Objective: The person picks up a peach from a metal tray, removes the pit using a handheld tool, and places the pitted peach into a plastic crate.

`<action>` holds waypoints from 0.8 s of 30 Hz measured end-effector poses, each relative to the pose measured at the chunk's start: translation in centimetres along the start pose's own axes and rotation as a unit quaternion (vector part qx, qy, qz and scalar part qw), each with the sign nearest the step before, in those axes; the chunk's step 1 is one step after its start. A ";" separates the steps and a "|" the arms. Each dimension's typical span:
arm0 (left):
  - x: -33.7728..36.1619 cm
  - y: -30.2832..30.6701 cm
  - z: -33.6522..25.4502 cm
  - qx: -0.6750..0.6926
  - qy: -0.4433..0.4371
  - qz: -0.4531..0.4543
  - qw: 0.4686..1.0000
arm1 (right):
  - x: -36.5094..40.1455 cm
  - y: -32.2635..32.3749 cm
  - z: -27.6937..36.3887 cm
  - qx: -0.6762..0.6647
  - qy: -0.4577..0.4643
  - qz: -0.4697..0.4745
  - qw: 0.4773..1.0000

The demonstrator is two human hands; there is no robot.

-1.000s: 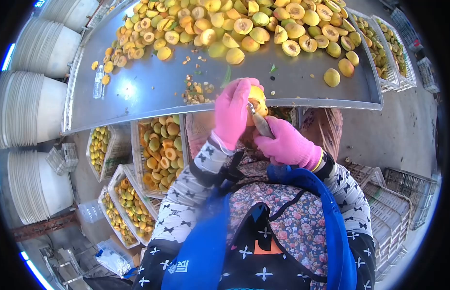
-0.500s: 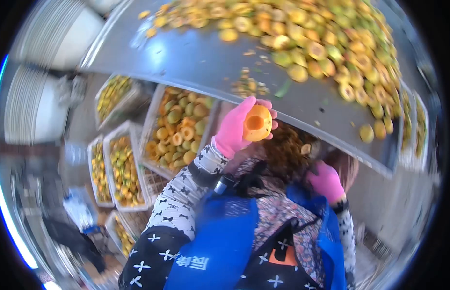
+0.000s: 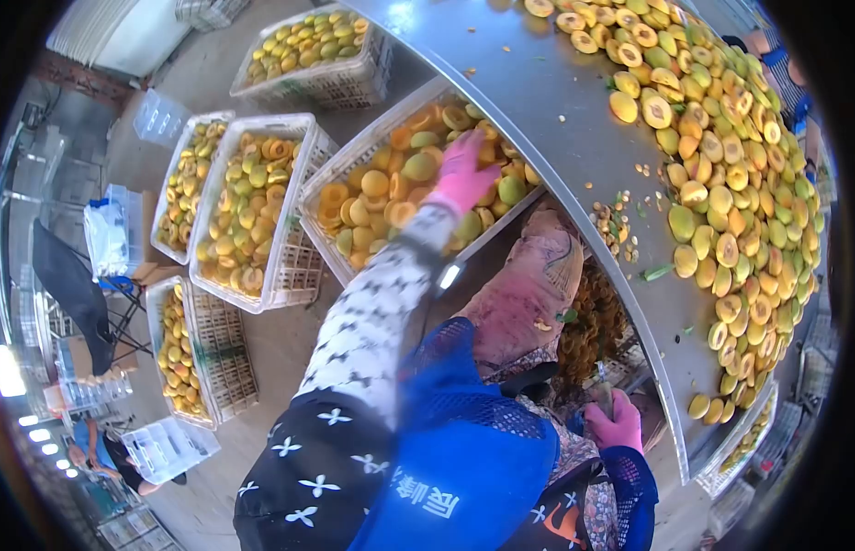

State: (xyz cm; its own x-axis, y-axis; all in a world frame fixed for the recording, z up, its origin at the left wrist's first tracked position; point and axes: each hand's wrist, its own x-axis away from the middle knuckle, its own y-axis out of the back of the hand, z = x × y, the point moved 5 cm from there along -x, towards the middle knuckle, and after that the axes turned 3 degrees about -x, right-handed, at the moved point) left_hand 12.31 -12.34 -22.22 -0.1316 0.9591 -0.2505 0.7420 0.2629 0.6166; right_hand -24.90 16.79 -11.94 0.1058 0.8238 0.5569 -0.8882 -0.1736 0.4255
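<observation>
Left hand (image 3: 462, 174), pink-gloved, reaches down onto the halved fruit (image 3: 372, 197) in a white crate (image 3: 319, 237) just below the bench (image 3: 528, 83); whether it grips a piece I cannot tell. Right hand (image 3: 617, 424) sits by the lap, closed around a small tool (image 3: 600, 398). White characters (image 3: 418, 496) mark the blue apron (image 3: 464, 432), too skewed to read.

Pink-gloved left hand (image 3: 462, 174) and right hand (image 3: 616, 424), yellow-orange fruit (image 3: 372, 184) — white crates (image 3: 299, 268), blue apron (image 3: 464, 459)
</observation>
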 end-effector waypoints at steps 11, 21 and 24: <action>-5.1 -13.6 10.5 -0.311 -0.048 0.114 0.942 | -2.0 -1.3 1.2 0.046 -0.086 0.022 0.995; 0.3 4.2 -13.9 0.090 -0.079 -0.127 0.985 | 1.8 1.6 1.9 -0.025 -0.049 0.028 0.998; 2.0 -2.1 -25.2 0.124 -0.193 0.167 0.959 | 1.7 1.9 1.1 -0.038 0.015 0.031 0.999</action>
State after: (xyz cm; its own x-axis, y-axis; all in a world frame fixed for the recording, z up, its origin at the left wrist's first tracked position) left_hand -6.06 -8.33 -5.17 0.3574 0.8630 -0.3571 0.8402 -0.1301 0.5265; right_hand -25.92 17.27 -9.38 0.0372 0.8287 0.5584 -0.9240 -0.1843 0.3350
